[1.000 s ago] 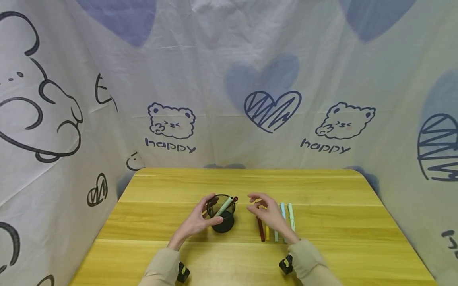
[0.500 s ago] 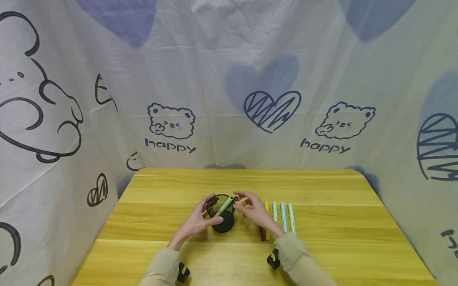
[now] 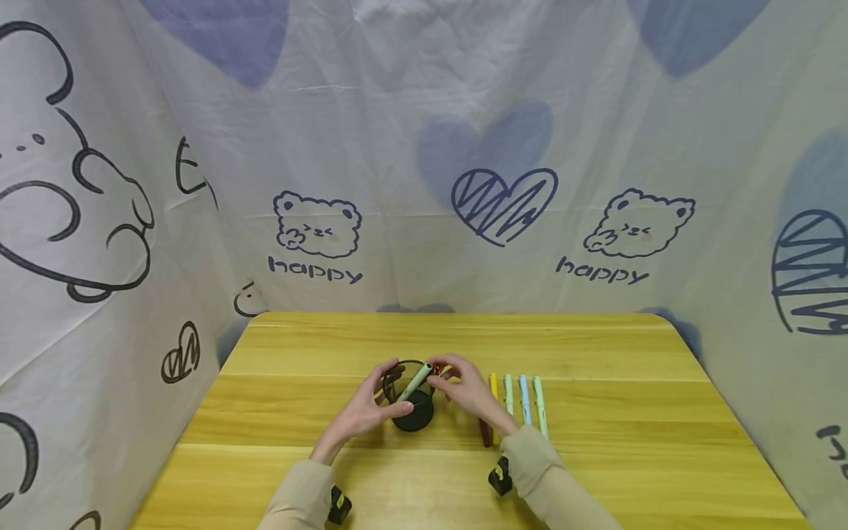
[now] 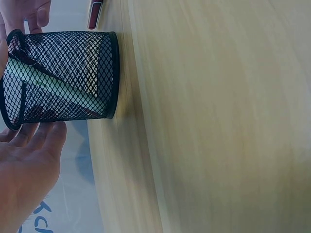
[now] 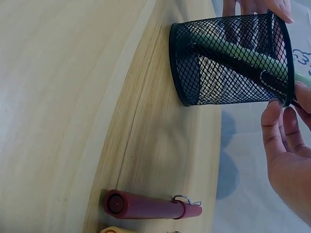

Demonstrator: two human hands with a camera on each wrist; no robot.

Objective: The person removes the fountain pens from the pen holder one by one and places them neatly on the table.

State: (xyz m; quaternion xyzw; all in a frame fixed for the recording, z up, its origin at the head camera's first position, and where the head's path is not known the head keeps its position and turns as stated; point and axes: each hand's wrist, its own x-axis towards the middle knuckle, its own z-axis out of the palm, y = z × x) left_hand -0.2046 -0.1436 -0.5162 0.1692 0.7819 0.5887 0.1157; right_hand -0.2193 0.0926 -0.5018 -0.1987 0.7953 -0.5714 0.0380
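A black mesh pen cup (image 3: 416, 412) stands on the wooden table (image 3: 596, 353), with a light green pen (image 3: 417, 378) leaning inside it. My left hand (image 3: 379, 397) grips the cup from its left side, thumb in front and fingers behind. My right hand (image 3: 445, 377) is at the cup's right rim, where thumb and fingers pinch the top of a red pen (image 3: 436, 369). In the right wrist view the cup (image 5: 228, 73) shows the green pen (image 5: 233, 51) slanting through it, with my fingertips (image 5: 273, 114) at its rim. The left wrist view has the cup (image 4: 63, 77) beside my palm (image 4: 24, 179).
A row of pens lies right of the cup: a dark red pen (image 3: 486, 436), a yellow pen (image 3: 493, 383), a teal pen (image 3: 508, 394), a blue pen (image 3: 523, 397) and a green pen (image 3: 539, 401). Printed cloth (image 3: 424, 184) walls the table on three sides.
My right hand moved left from above the row of pens to the cup's rim and closed its fingers on the red pen's top. The left hand and cup stayed put.
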